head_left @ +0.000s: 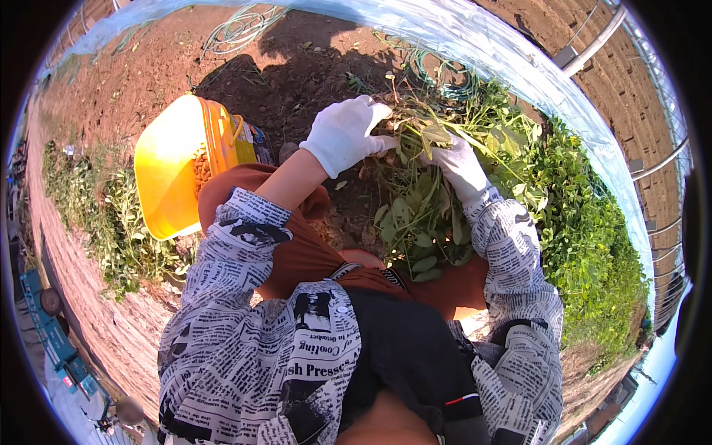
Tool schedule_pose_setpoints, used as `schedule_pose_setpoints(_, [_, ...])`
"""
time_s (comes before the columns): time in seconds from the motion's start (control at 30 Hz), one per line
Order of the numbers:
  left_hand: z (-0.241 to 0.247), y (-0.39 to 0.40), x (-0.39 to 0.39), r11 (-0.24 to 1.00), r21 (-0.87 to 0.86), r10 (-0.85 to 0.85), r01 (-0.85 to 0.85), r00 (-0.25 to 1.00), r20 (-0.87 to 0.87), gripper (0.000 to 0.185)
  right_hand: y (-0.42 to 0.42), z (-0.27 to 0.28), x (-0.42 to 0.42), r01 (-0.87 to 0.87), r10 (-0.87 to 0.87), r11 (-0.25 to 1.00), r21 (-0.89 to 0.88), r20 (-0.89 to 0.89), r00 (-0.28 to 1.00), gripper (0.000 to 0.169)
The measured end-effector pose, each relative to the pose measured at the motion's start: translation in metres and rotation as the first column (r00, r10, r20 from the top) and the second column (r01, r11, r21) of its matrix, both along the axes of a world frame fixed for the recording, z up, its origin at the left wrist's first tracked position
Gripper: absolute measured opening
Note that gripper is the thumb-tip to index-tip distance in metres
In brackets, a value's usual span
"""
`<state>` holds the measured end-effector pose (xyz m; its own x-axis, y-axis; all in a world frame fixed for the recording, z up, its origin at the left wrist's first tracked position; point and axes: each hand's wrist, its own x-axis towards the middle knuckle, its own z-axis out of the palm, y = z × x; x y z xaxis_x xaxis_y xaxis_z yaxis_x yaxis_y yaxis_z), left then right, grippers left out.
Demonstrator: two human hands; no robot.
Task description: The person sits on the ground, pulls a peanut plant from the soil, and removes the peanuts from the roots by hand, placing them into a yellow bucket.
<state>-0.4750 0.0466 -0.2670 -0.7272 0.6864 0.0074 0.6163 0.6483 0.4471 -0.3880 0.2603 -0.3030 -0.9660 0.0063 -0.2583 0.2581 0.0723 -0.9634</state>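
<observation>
In a white knit glove, my left hand [347, 136] has thumb and fingers around the root end [396, 119] of a bundle of uprooted peanut plants. My right hand [459, 167], also gloved, holds the same bundle by its stems, partly behind leaves. The leafy peanut plants [414, 222] hang down between my forearms over my lap. Individual pods at the left fingertips are too small to make out. Left of my knee, a yellow plastic bucket [167, 167] is tipped towards me, with many peanuts in their shells [201, 169] showing inside.
Green peanut plants [589, 245] grow thickly at the right. More pulled plants [122, 222] lie at the left. Coiled green hoses [239, 28] rest on bare soil ahead, near a strip of clear plastic sheeting [473, 33]. A blue-green wheeled machine [55, 339] stands far left.
</observation>
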Motion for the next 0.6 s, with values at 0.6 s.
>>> schedule_pose_setpoints(0.6, [0.046,-0.115,-0.06,0.803,-0.072,0.564,-0.591,0.794,-0.229,0.03,0.023,-0.027,0.001,0.071,-0.058,0.953,-0.296,0.052,0.997,0.047])
